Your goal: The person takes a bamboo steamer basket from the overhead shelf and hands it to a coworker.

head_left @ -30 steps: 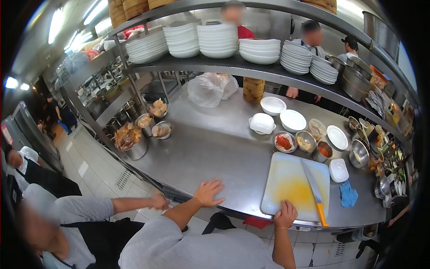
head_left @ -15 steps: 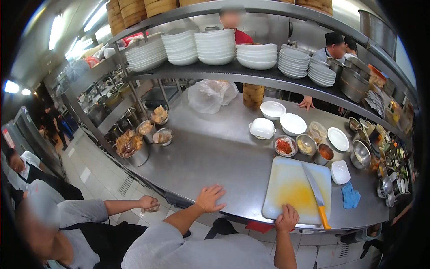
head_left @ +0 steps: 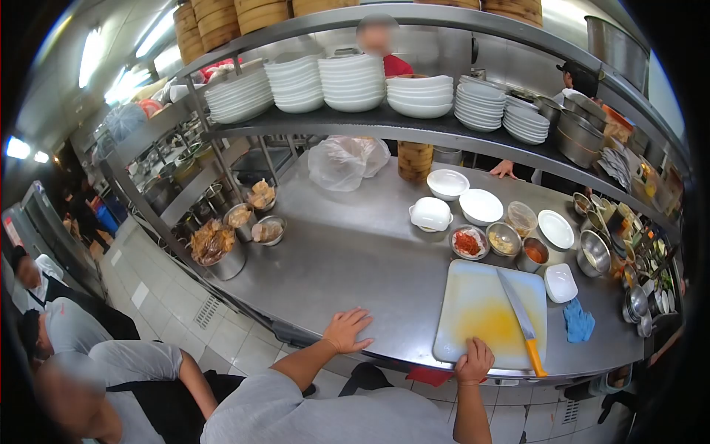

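Note:
My left hand [head_left: 347, 331] lies flat on the steel counter [head_left: 325, 259] near its front edge, fingers spread and holding nothing. At the lower edge of a white cutting board [head_left: 458, 303], my right hand [head_left: 474, 360] rests with its fingers on the board, slightly bent and not wrapped round anything. The board has a yellow stain in its middle. To the right of that hand lies a large knife [head_left: 521, 309] with a yellow handle, which overhangs the board's front edge. A blue cloth [head_left: 577, 321] and a square white dish [head_left: 560, 283] are right of the board.
Behind the board stand metal bowls of red food [head_left: 467, 242], pale food [head_left: 505, 239] and orange sauce [head_left: 533, 254], plus white dishes [head_left: 481, 206]. Food-filled metal pots [head_left: 220, 255] are at the left. Stacked plates [head_left: 352, 81] line the shelf above. Co-workers stand at the left.
The co-worker at my left has drawn back an outstretched arm, and another person in grey shows behind. At back right, a person has turned away. My hands stay in place.

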`<state>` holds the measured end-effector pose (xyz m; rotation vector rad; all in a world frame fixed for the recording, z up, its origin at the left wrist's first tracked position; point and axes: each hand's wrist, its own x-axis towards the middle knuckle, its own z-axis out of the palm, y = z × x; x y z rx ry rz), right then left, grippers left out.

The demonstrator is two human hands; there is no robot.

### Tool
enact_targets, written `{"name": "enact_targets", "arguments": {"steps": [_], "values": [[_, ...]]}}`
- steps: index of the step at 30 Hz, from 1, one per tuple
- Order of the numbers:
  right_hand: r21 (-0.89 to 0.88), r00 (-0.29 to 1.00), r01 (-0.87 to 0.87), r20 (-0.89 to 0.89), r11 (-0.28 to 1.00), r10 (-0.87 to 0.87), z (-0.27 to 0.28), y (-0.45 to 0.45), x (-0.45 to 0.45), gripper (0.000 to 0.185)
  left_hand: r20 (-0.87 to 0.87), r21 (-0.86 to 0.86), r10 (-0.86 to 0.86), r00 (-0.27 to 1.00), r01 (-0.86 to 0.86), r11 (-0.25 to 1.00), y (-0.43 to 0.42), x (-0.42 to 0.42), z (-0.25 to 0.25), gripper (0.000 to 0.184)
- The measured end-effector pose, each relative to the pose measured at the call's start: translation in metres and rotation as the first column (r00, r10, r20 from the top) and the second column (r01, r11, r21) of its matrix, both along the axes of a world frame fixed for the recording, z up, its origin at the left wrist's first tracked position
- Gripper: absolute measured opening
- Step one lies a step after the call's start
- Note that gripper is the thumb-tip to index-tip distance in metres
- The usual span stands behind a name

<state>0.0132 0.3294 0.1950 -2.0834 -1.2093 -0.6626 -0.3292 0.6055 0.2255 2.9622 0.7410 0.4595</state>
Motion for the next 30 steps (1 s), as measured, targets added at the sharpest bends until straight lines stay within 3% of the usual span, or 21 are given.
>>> {"name": "enact_targets", "arguments": {"steps": [7,10,12,14,15,17,19,21,25,30], "values": [[-0.016,0.999,0.002,-0.039,1.0,-0.003,0.004,-0.004,-0.001,0.044,0.04,-0.025,-0.014,0.999,0.015,1.0,-0.002,0.001,0.003,0.068],[-0.076,0.99,-0.021,-0.142,0.997,0.01,0.024,-0.013,-0.016,0.048,0.084,-0.018,-0.017,0.996,0.018,1.0,-0.002,0.001,0.003,0.065],[-0.105,0.988,-0.127,-0.103,0.986,0.117,0.047,-0.026,-0.046,0.059,0.085,-0.017,-0.021,0.996,0.023,1.0,-0.002,0.0,0.003,0.064],[-0.186,0.958,-0.281,-0.106,0.942,0.265,0.037,-0.048,-0.071,0.071,0.089,-0.017,-0.038,0.995,0.04,0.999,-0.001,0.003,0.003,0.064],[-0.18,0.967,-0.249,-0.1,0.952,0.234,0.023,-0.058,-0.076,0.071,0.085,-0.026,-0.026,0.996,0.028,0.999,-0.001,0.003,0.003,0.064],[-0.245,0.899,-0.423,-0.236,0.872,0.37,0.002,-0.069,-0.083,0.076,0.08,-0.036,-0.034,0.996,0.037,0.999,0.0,0.003,0.002,0.064],[-0.234,0.914,-0.36,-0.28,0.903,0.292,0.014,-0.084,-0.077,0.084,0.08,-0.051,-0.017,0.997,0.021,0.998,0.0,0.003,0.0,0.064],[-0.408,0.927,-0.355,-0.269,0.841,0.26,0.034,-0.099,-0.068,0.085,0.089,-0.046,-0.032,0.996,0.036,0.998,0.0,0.004,-0.001,0.065],[-0.478,0.86,-0.454,-0.456,0.752,0.23,0.075,-0.131,-0.06,0.095,0.067,-0.016,-0.01,0.998,0.011,1.0,0.0,0.003,-0.001,0.066],[-0.623,0.88,-0.398,-0.466,0.673,0.09,0.135,-0.153,-0.067,0.092,0.103,-0.023,-0.03,0.994,0.032,0.999,0.0,0.004,-0.001,0.066]]}}
